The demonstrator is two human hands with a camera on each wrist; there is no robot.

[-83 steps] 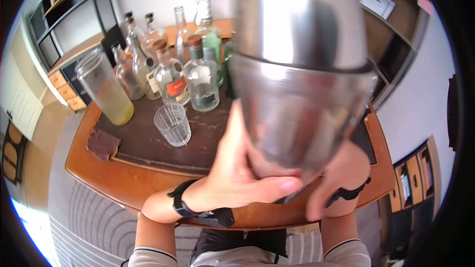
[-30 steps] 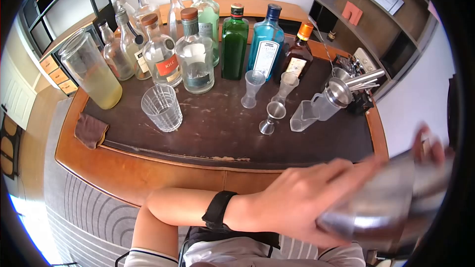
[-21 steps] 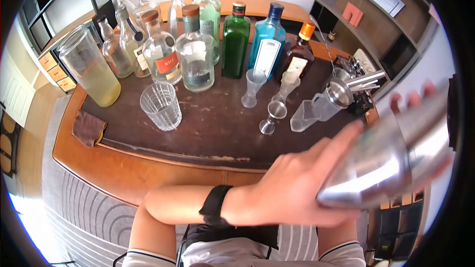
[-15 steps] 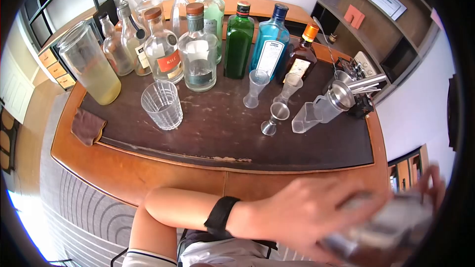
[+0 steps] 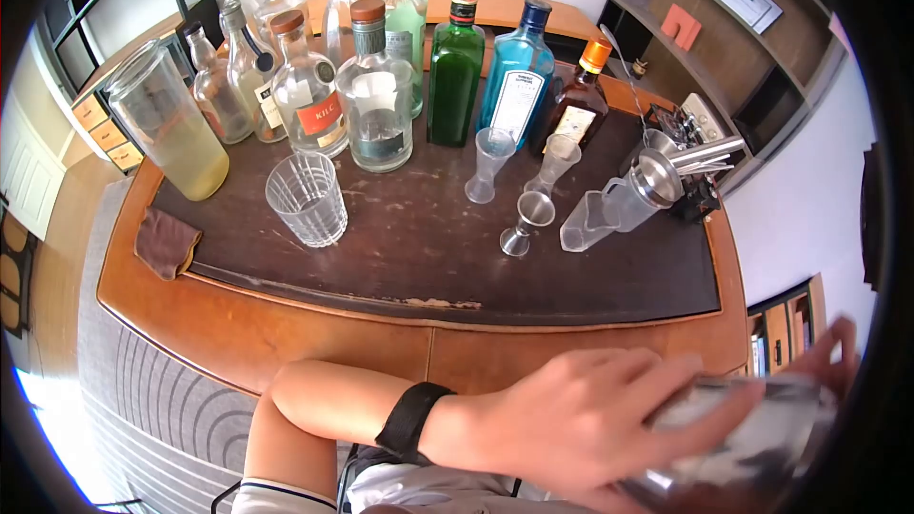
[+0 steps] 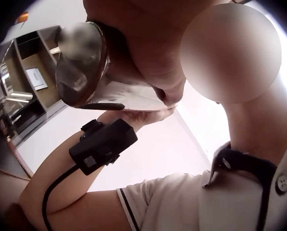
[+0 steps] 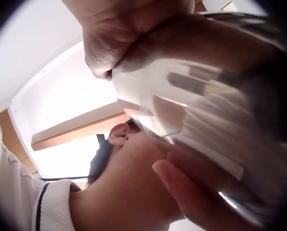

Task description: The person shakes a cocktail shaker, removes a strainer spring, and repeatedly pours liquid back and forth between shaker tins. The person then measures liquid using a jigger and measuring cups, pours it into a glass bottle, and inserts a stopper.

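Observation:
A shiny metal cocktail shaker (image 5: 752, 438) is held at the lower right of the head view, off the table's front right corner and blurred by motion. My left hand (image 5: 581, 419) reaches across my body and grips its near end, fingers spread over the metal. At the far side, fingers of my right hand (image 5: 838, 357) show at the shaker; the rest of that hand is hidden behind it. The left wrist view shows the shaker (image 6: 129, 94) lying tilted between both hands. In the right wrist view its reflective wall (image 7: 206, 115) fills much of the frame.
On the dark-topped table (image 5: 409, 266) stand a cut glass tumbler (image 5: 309, 205), a pitcher of cloudy yellow liquid (image 5: 181, 133), several bottles (image 5: 455, 86), a metal jigger (image 5: 526, 224), clear measuring cups (image 5: 490, 167) and a strainer (image 5: 655, 176). A brown cloth (image 5: 168, 243) lies at left.
The shaker, first upright close before the head camera, has swung to the lower right, tilted onto its side. It rose and dropped again within the last second, both hands still holding it.

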